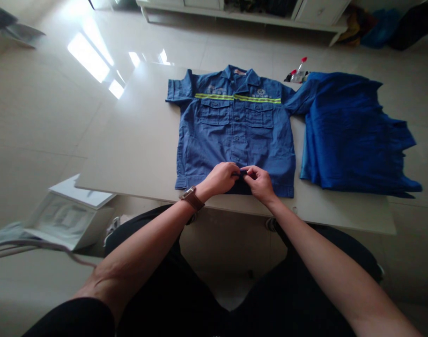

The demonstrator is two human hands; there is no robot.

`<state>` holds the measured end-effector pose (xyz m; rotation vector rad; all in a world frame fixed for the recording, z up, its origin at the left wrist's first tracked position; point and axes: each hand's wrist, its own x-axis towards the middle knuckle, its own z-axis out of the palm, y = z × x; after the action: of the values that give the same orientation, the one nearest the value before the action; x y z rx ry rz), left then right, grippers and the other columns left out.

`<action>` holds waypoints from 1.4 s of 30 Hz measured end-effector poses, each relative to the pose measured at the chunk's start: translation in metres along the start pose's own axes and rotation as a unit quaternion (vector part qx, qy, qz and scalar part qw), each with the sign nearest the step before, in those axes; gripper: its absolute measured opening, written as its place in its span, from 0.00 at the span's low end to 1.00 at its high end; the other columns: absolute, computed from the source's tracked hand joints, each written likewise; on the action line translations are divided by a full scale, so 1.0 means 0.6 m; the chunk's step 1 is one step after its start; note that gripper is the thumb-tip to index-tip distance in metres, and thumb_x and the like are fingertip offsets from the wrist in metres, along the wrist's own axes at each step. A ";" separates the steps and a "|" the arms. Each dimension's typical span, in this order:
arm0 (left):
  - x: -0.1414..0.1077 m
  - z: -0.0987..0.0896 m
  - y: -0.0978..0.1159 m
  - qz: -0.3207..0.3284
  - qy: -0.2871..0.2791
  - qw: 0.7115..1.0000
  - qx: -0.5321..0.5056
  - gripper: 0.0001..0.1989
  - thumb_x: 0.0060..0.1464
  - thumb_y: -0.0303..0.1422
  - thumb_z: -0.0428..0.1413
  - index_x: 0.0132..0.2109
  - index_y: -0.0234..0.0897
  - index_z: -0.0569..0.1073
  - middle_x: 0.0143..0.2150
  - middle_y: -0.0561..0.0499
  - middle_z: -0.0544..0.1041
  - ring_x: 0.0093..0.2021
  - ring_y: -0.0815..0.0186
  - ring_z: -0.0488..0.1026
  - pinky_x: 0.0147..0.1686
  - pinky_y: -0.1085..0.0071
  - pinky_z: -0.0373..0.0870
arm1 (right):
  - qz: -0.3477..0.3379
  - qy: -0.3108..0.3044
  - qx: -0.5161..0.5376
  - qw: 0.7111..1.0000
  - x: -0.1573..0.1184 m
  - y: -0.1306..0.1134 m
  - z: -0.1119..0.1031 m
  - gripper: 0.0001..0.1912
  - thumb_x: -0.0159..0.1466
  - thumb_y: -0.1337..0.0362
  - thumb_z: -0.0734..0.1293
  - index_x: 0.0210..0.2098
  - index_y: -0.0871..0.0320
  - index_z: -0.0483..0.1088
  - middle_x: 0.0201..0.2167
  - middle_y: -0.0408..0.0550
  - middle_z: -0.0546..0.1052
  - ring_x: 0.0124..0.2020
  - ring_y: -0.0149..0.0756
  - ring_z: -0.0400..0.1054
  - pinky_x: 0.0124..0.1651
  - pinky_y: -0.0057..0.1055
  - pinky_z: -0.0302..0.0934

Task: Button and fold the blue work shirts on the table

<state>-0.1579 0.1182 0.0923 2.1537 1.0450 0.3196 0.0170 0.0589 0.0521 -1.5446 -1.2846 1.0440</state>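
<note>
A blue short-sleeved work shirt with a yellow reflective stripe, two chest pockets and a button front lies face up, collar away from me. At the middle of its lower hem, my left hand pinches the front edge of the cloth. Close beside it, my right hand pinches the same edge, thumb and fingers together. The fingertips of both hands nearly meet over a small dark bit of the hem. Whether a button is between them is hidden. A watch with a brown strap is on my left wrist.
A pile of blue garments lies to the right on the white table, touching the shirt's sleeve. Behind it is a clear bottle with a red top. A white box stands at the lower left. A white cabinet stands beyond.
</note>
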 end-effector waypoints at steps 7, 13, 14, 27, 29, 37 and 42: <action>-0.002 -0.005 0.000 0.015 -0.008 1.000 -0.020 0.10 0.56 0.23 0.57 0.40 0.35 0.84 0.39 0.46 0.84 0.37 0.63 0.77 0.43 0.69 0.73 | -0.002 0.001 0.025 1.000 0.003 -0.002 0.001 0.11 0.57 0.54 0.69 0.27 0.53 0.66 0.37 0.49 0.81 0.36 0.39 0.71 0.43 0.36 0.64; -0.001 -0.006 -0.002 0.028 -0.016 0.999 -0.023 0.10 0.56 0.25 0.58 0.41 0.34 0.83 0.39 0.47 0.83 0.38 0.64 0.77 0.43 0.70 0.72 | -0.010 0.011 0.022 1.000 0.005 0.000 0.004 0.10 0.58 0.55 0.69 0.27 0.54 0.68 0.29 0.43 0.75 0.31 0.35 0.66 0.38 0.33 0.61; -0.001 -0.005 -0.003 0.027 -0.017 0.999 -0.022 0.10 0.56 0.25 0.58 0.41 0.34 0.83 0.39 0.48 0.83 0.38 0.64 0.77 0.43 0.70 0.72 | -0.012 0.009 0.025 1.000 0.006 0.001 0.004 0.10 0.58 0.56 0.69 0.27 0.54 0.68 0.28 0.43 0.75 0.31 0.35 0.66 0.38 0.33 0.60; -0.006 -0.008 0.004 0.026 -0.020 0.999 0.024 0.09 0.55 0.25 0.56 0.35 0.34 0.83 0.34 0.45 0.83 0.32 0.64 0.74 0.37 0.70 0.67 | -0.012 -0.040 0.075 0.996 0.006 0.003 -0.001 0.15 0.58 0.51 0.74 0.28 0.53 0.69 0.34 0.45 0.79 0.36 0.38 0.70 0.42 0.34 0.64; -0.006 -0.009 0.004 0.029 -0.021 0.999 0.019 0.09 0.55 0.26 0.57 0.36 0.33 0.83 0.34 0.45 0.83 0.32 0.65 0.74 0.36 0.71 0.66 | -0.005 -0.031 0.069 0.997 0.008 0.006 0.000 0.18 0.58 0.49 0.74 0.27 0.53 0.67 0.30 0.44 0.77 0.33 0.36 0.67 0.38 0.33 0.62; -0.004 -0.016 0.003 0.056 -0.035 0.998 0.024 0.08 0.55 0.27 0.59 0.33 0.35 0.85 0.31 0.48 0.82 0.30 0.68 0.71 0.35 0.72 0.64 | 0.006 0.003 0.066 0.998 0.012 0.009 0.002 0.26 0.57 0.43 0.74 0.22 0.53 0.61 0.21 0.38 0.61 0.26 0.30 0.53 0.30 0.30 0.51; -0.004 -0.011 -0.004 0.084 -0.038 0.995 0.031 0.09 0.56 0.28 0.59 0.31 0.35 0.84 0.29 0.48 0.80 0.28 0.69 0.68 0.33 0.71 0.62 | 0.024 0.005 0.095 0.995 0.011 0.013 0.006 0.27 0.56 0.43 0.75 0.21 0.54 0.59 0.21 0.37 0.59 0.26 0.30 0.51 0.31 0.30 0.50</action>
<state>-0.1643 0.1205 0.0955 2.2971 0.8435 0.2846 0.0167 0.0650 0.0434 -1.4401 -1.1127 1.1518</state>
